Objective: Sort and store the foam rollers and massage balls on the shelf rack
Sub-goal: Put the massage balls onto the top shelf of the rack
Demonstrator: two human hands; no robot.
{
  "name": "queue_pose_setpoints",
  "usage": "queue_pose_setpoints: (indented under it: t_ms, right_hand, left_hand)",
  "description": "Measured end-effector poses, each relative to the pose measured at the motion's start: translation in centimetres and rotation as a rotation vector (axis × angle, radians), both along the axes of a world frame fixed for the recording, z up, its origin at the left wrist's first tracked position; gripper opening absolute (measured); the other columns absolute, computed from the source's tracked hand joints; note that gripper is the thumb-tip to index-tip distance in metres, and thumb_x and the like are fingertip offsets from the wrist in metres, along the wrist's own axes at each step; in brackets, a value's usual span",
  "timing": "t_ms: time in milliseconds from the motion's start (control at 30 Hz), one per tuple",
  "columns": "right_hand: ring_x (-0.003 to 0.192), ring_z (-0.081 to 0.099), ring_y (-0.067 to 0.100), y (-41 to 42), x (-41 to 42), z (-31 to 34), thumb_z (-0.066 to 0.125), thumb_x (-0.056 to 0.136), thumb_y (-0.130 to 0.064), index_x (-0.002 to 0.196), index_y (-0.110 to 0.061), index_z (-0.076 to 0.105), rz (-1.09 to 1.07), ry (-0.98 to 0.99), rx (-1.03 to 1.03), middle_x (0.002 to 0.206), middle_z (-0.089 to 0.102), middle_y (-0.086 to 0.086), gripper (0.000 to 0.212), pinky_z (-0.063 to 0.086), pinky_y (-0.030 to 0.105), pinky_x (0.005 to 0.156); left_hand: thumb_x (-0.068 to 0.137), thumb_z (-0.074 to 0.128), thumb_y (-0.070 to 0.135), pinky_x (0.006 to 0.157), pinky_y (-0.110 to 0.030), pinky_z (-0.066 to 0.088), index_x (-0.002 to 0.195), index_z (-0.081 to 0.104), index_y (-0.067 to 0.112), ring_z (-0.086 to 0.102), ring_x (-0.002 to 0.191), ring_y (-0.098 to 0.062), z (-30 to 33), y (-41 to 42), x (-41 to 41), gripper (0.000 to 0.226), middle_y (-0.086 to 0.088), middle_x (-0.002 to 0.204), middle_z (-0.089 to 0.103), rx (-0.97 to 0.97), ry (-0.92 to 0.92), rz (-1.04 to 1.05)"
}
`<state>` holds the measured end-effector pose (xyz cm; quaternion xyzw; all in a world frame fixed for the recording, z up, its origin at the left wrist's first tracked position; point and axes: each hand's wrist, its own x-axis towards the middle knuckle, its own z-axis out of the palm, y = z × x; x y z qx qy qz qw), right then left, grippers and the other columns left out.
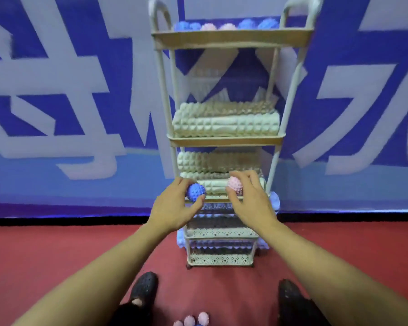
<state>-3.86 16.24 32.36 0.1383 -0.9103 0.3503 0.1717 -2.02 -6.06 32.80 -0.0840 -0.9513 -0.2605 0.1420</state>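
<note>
Before the rack (230,140) we hold two spiky balls, likely bound for the top shelf (231,36) where others sit (rollers (226,124) fill the lower tiers). Our left hand (174,208) curls round the blue ball (195,191); our right hand (250,201) pinches the pink ball (234,184), both arms outstretched.

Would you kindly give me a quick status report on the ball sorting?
Left hand grips blue ball; right hand grips pink ball. Both at rack front. Top tier holds balls. Path clear.

Bright, even light; soft blur throughout, wide-angle bending at edges.
</note>
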Motion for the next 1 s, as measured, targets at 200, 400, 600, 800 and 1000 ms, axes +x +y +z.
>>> queue_pose_setpoints:
  t_ms: [200, 400, 600, 800, 1000]
  right_hand:
    - [0.114, 0.053, 0.019, 2.0, -1.6, 13.6, 0.063, 0.095, -0.032, 0.135, -0.020, 0.048, 0.001, 0.257, -0.042, 0.126, 0.050, -0.002, 0.044, 0.046, 0.037, 0.089]
    - [0.122, 0.051, 0.017, 3.3, -4.6, 24.7, 0.061, 0.097, -0.035, 0.133, -0.023, 0.046, 0.010, 0.387, -0.002, 0.132, 0.054, -0.006, 0.042, 0.047, 0.037, 0.098]
    - [0.121, 0.052, 0.020, 2.0, -9.4, 31.8, 0.058, 0.099, -0.032, 0.133, -0.016, 0.049, 0.026, 0.335, 0.060, 0.133, 0.055, 0.001, 0.038, 0.043, 0.034, 0.100]
    - [0.119, 0.055, 0.022, 0.3, -13.3, 32.6, 0.048, 0.102, -0.044, 0.132, -0.024, 0.051, 0.002, 0.194, 0.031, 0.132, 0.053, -0.001, 0.036, 0.043, 0.044, 0.101]
    - [0.110, 0.059, 0.026, -0.2, -13.7, 31.9, 0.041, 0.103, -0.049, 0.126, -0.026, 0.045, -0.089, 0.171, 0.064, 0.124, 0.062, -0.005, 0.033, 0.041, 0.042, 0.094]
  left_hand:
    - [0.089, 0.060, 0.054, 0.077, -0.036, 0.053, 0.119, 0.055, 0.034, 0.058, 0.093, -0.008, 14.1, 2.0, -1.5, 0.037, 0.014, 0.109, 0.051, 0.134, 0.314, -0.006]
    - [0.089, 0.062, 0.050, 0.080, -0.040, 0.056, 0.125, 0.053, 0.031, 0.059, 0.099, -0.013, 25.6, 2.7, -5.0, 0.041, 0.010, 0.119, 0.051, 0.097, 0.485, -0.025]
    - [0.090, 0.065, 0.047, 0.090, -0.033, 0.052, 0.130, 0.056, 0.022, 0.060, 0.108, -0.013, 32.5, 3.4, -10.0, 0.048, 0.005, 0.121, 0.061, 0.087, 0.524, 0.026]
    - [0.089, 0.060, 0.056, 0.091, -0.040, 0.052, 0.126, 0.057, 0.025, 0.065, 0.102, -0.018, 32.4, 4.0, -14.7, 0.048, 0.003, 0.112, 0.069, 0.096, 0.259, 0.068]
    - [0.097, 0.044, 0.053, 0.102, -0.045, 0.040, 0.128, 0.052, 0.025, 0.061, 0.115, -0.023, 31.5, 4.8, -15.5, 0.043, 0.003, 0.118, 0.070, -0.060, 0.301, 0.157]
